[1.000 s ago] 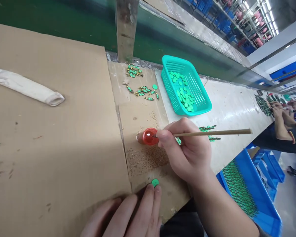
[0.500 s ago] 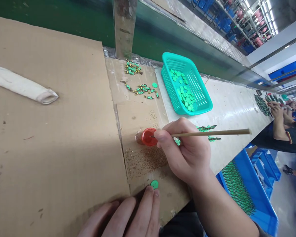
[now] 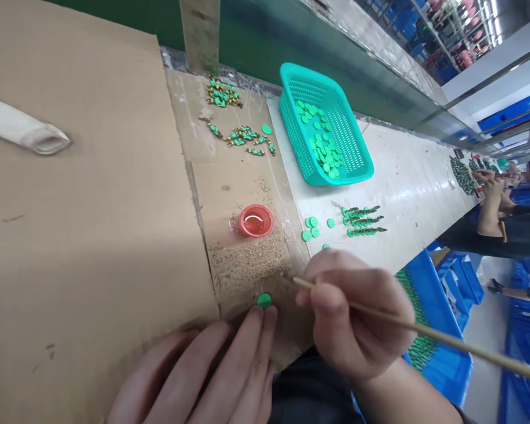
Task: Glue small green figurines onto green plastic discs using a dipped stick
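Observation:
Fingertips of my left hand (image 3: 203, 371), held together, press the near edge of a small round green disc (image 3: 264, 300) lying flat on the cardboard. My right hand (image 3: 357, 312) pinches a thin wooden stick (image 3: 446, 338), its blurred dark tip pointing left. That tip hovers right of and above the green disc, apart from it. Farther off stands a small red cup (image 3: 256, 221), open at the top. Tiny brownish beads (image 3: 247, 259) are scattered over the cardboard between cup and disc.
A turquoise basket (image 3: 298, 138) holds many green discs. Green-and-black pieces (image 3: 362, 221) lie in rows on the white table. Small green, yellow and black figures (image 3: 223, 93) are heaped farther back. A pale tube (image 3: 22, 129) lies left. A blue bin (image 3: 450, 371) and another person (image 3: 490, 221) are at right.
The right hand has drawn the stick's tip out of the red cup, toward me and closer to the green disc. My left hand stays at the disc. The camera view has shifted.

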Demonstrator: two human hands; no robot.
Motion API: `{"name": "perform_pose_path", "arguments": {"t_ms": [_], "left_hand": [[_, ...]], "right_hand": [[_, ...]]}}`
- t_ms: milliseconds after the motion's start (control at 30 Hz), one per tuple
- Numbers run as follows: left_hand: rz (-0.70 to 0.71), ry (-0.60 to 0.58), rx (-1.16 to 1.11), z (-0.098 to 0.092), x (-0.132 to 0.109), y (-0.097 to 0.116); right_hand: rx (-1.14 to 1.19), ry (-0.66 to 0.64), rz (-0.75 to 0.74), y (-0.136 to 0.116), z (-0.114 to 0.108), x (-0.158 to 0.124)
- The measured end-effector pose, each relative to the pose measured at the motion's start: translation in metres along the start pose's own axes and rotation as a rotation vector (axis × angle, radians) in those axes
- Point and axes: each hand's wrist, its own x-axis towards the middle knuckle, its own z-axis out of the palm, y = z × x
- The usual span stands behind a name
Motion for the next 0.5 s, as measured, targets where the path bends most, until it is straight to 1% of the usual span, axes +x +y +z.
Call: {"name": "perform_pose_path", "arguments": {"t_ms": [67, 167, 267, 500], "left_hand": [[-0.015, 0.0, -0.042, -0.001, 0.001, -0.001], [0.025, 0.005, -0.083, -0.004, 0.002, -0.002], [0.061, -0.028, -0.082, -0.008, 0.003, -0.004], [0.068, -0.067, -0.088, -0.011, 0.006, -0.003]], "right_hand": [[0.017, -0.041, 0.005, -0.005, -0.002, -0.016], [0.01, -0.068, 0.001, -0.007, -0.002, -0.03], [0.042, -0.069, 0.005, -0.005, -0.001, -0.034], [0.068, -0.093, 0.017, -0.003, 0.001, -0.033]]}}
